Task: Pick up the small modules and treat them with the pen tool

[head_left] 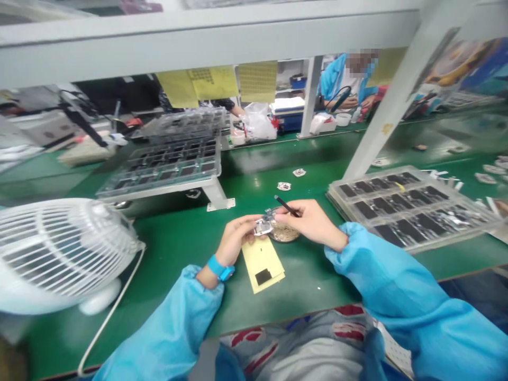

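My left hand (241,233), with a blue band at the wrist, is closed on a small white-framed electronic part (262,227). My right hand (304,218) grips a slim black stick-like tool (286,206), its upper end pointing up and left. Its fingertips meet the part's right side, where a small grey piece (270,214) shows; whether they also pinch that piece I cannot tell. Beneath the hands stands a round dish with a speckled tan top (284,233), partly covered. A yellow paper sheet (260,259) bearing a black square (263,276) lies just below my left hand.
A white fan (67,254) with its cord stands at left. Stacked clear trays of dark parts (400,206) lie at right; more trays (170,164) sit on a raised stand. Two loose white parts (284,186) lie beyond my hands. A slanted metal post (391,111) rises at right. Co-workers sit opposite.
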`<state>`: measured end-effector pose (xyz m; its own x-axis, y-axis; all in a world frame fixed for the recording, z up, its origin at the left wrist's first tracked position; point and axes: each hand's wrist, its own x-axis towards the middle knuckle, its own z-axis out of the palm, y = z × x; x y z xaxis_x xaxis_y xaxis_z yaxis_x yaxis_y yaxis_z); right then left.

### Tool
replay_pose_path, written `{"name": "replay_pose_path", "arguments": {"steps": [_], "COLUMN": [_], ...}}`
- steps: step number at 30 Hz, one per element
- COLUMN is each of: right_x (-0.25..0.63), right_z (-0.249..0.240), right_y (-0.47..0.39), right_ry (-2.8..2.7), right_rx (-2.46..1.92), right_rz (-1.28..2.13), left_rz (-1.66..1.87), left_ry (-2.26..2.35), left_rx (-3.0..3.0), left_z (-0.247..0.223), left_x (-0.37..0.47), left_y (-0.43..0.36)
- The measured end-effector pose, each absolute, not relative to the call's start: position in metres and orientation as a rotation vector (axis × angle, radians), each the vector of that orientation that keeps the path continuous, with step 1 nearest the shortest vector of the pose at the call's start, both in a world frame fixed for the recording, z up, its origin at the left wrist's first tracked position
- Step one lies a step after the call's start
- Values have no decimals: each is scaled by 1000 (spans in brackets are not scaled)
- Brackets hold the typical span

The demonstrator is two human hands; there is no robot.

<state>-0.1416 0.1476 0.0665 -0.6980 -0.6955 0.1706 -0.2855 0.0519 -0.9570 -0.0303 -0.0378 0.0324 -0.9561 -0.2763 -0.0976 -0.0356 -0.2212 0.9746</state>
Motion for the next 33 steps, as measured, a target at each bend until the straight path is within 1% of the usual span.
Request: {"name": "replay_pose_path", "arguments": {"steps": [3, 6, 16, 20, 23, 27, 33], "right_x": [-136, -133, -133, -133, -132, -131, -130], "right_z": [45, 34, 27, 27, 29, 31, 28], "right_y": [143, 144, 142, 143, 143, 142, 142], "right_ry": [1931, 1875, 1888, 1838, 1836, 1834, 1830], "right_rx": [-918, -828, -771, -793, -770, -708, -669], "right_rz": [-1672, -1672, -1695, -1717, -1723, -1705, -1673], "left_rz": [-2259, -2170, -2101, -2021, -1913, -1669, -1439], "left_ry": [-1899, -1962, -2001, -2070, -2146, -2292, -2365], "left_rx": [347, 324, 191, 181, 196, 258, 236], "left_z": [31, 31, 35, 30, 26, 24, 32], "left_x": [-28, -26, -20, -20, -20, -20, -18], "left_y": [-46, -46, -31, -29, -27, -26, -22]}}
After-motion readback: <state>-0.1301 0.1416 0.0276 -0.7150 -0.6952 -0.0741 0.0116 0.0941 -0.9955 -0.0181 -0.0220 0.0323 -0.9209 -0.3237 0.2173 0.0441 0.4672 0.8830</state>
